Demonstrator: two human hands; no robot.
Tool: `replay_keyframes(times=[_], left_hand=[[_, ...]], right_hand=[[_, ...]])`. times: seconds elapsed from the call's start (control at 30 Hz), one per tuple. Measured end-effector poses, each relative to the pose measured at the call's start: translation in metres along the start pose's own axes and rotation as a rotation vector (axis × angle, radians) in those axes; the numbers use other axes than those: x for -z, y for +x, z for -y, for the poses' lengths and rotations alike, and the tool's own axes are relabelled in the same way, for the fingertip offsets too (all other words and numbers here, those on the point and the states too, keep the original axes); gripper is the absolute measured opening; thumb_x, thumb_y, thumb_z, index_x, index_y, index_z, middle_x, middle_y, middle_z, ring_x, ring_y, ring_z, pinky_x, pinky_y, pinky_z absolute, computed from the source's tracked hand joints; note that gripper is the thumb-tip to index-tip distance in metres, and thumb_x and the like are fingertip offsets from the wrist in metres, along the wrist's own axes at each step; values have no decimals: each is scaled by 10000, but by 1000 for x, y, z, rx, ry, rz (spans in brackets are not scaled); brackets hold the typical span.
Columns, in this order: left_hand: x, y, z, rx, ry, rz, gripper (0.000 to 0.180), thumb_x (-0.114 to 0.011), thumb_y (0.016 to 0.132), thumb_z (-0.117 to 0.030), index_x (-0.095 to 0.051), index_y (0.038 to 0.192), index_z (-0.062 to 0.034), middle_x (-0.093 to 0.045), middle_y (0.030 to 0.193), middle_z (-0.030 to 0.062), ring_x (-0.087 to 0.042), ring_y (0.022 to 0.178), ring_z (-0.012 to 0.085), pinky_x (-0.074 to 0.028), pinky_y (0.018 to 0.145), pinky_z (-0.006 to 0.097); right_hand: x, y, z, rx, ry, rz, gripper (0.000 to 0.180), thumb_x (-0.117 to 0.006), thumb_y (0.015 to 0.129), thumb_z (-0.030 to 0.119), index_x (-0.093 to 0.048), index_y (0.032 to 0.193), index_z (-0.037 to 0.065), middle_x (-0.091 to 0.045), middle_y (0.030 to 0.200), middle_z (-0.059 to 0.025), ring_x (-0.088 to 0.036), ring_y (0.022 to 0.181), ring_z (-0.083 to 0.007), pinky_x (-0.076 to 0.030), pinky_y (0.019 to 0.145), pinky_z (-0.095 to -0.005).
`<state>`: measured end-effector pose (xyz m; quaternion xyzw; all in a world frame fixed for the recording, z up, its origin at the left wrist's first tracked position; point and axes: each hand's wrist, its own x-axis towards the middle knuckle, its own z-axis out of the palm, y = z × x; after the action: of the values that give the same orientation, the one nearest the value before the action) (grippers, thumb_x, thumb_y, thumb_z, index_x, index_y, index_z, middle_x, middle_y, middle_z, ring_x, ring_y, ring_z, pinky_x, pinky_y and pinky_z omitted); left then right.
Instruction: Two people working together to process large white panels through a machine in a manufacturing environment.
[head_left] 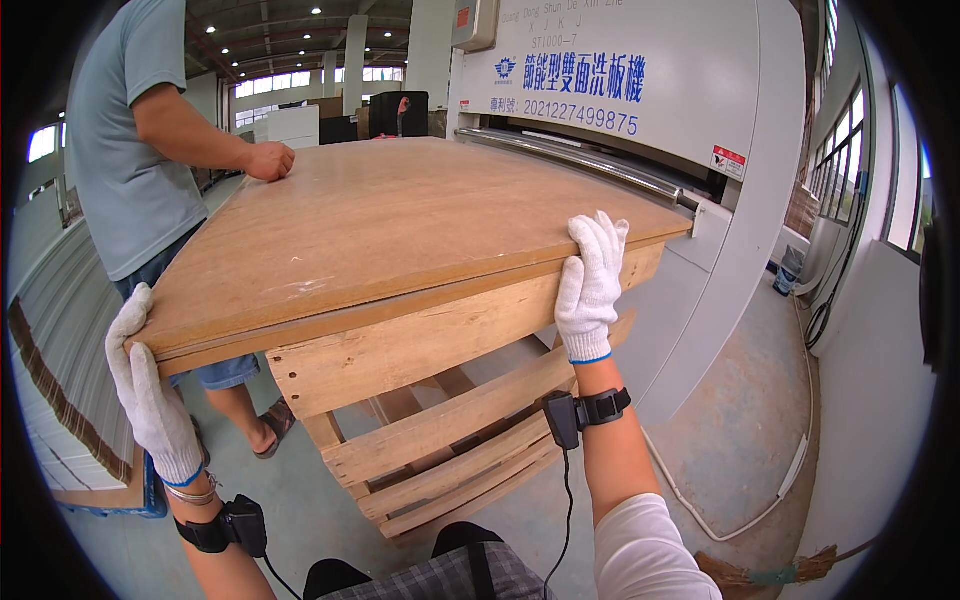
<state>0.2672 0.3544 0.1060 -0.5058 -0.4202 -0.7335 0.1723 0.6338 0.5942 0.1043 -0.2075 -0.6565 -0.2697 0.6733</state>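
Left hand [155, 405] out at the near corner of the brown board [400, 210], thumb and fingers spread around it; whether they clamp underneath I cannot tell. Right hand [592, 290] is open, fingers laid straight over the near edge, well apart from its partner. And the board itself? Stretched flat between and ahead of both hands, with a seam along its edge showing at least one more layer [330, 322] beneath. Looks like the steadying step, perhaps squaring it up; I'd say the next move calls for even pressure from both palms, in time with the co-worker [135, 160] beyond the left hand. Now the count: two white gloves, two black wrist devices [243, 525], one co-worker with one bare hand [268, 161] curled at the board's far left side. One large machine [740, 60] stands ahead of the right hand, one shiny roller [580, 160] showing across its opening. Below the hands, one slatted wooden stand [430, 340]; outside the left hand, one stack of white sheets [75, 350], too tightly packed to number, over one blue pallet [150, 495].
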Motion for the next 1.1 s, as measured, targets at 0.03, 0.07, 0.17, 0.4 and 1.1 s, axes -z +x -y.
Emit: replay_keyframes(times=[0.03,0.07,0.17,0.4,1.1], left_hand=[[0,0,1,2,-8,4,459,-359,977,-334,-454,1259,15,-484,1317,191,-422,1260,263,-236,1108,384],[0,0,2,3,-10,4,459,-359,977,-334,-454,1259,15,-484,1317,191,-422,1260,263,-236,1108,384],[0,0,4,16,-80,0,473,-365,973,-342,-451,1257,26,-489,1305,193,-420,1260,265,-234,1107,387],[1,0,2,-11,-24,9,439,-379,970,-293,-461,1235,48,-490,1298,205,-425,1255,274,-235,1106,393],[0,0,1,-20,-26,-1,434,-375,970,-296,-462,1223,46,-488,1300,214,-425,1251,288,-239,1101,407]], right_hand=[[0,0,0,2,1,-3,311,-483,862,131,-580,1143,40,-583,1157,-140,-462,1224,-345,-188,1136,-511],[1,0,0,4,2,-6,310,-484,863,132,-581,1142,40,-584,1155,-140,-463,1223,-345,-189,1135,-512],[1,1,1,2,3,-3,308,-484,863,130,-582,1141,40,-586,1153,-140,-465,1220,-347,-190,1134,-513],[1,1,1,12,1,-8,312,-486,858,124,-581,1142,37,-585,1153,-140,-467,1218,-346,-190,1135,-512],[-2,1,0,14,-6,-16,312,-477,861,131,-582,1140,38,-584,1155,-139,-464,1219,-349,-186,1134,-518]])
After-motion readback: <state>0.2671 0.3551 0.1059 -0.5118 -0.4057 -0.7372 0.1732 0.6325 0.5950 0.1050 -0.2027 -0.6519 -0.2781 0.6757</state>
